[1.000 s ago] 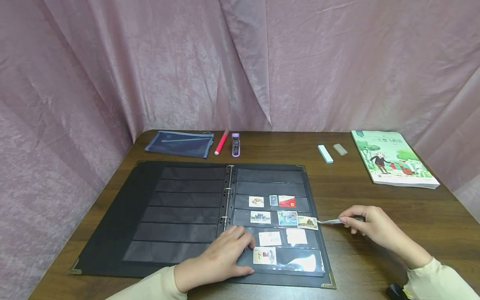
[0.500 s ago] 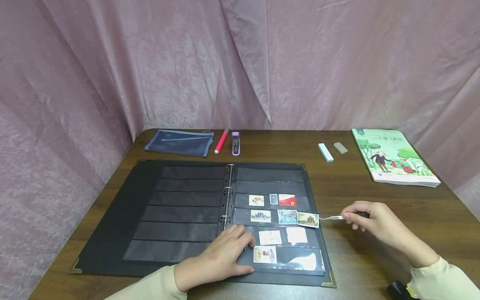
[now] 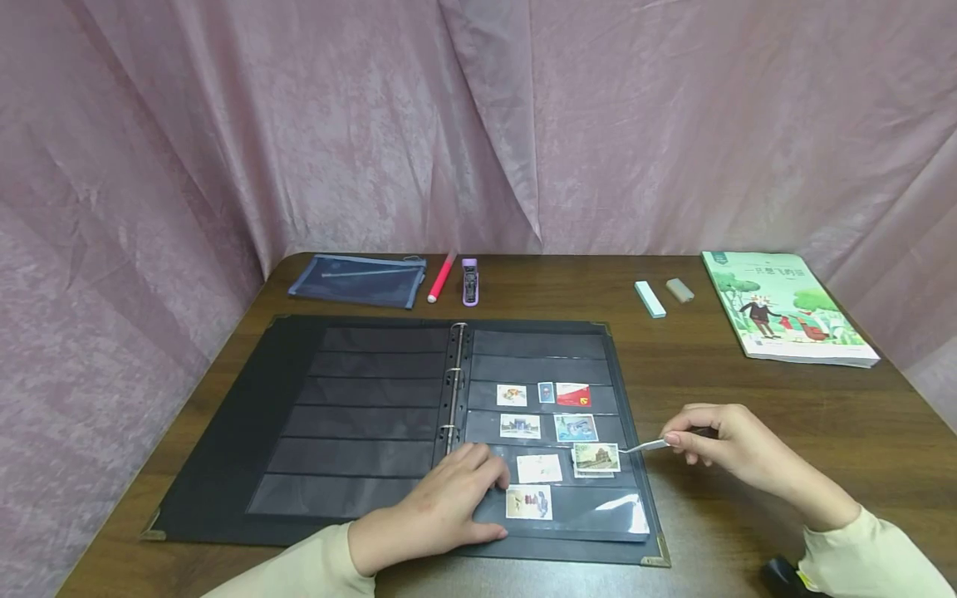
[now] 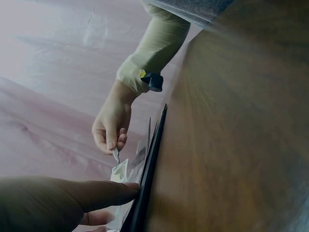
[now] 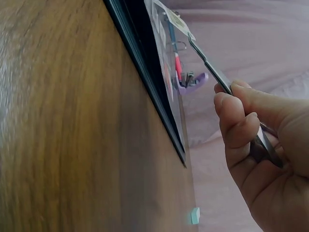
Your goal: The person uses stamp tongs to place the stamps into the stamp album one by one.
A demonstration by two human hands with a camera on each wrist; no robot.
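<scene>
An open black stamp album with clear-strip pages lies on the table. My right hand pinches metal tweezers between thumb and fingers. The tweezers' tip holds a stamp with a building picture by its right edge, over the right page. In the head view that stamp overlaps a pale stamp in the second row from the bottom. My left hand rests on the right page near the rings, thumb extended by the lower edge. Several other stamps, such as a red one, sit in the strips.
Behind the album lie a blue mesh pouch, a red marker and a purple stapler. Farther right are a pale blue stick-like block, a greyish eraser and a green book. A pink curtain hangs behind the table.
The tweezers and the building stamp have shifted left and down, from the row with the blue stamp to over the pale stamp below. My left hand has stayed in place.
</scene>
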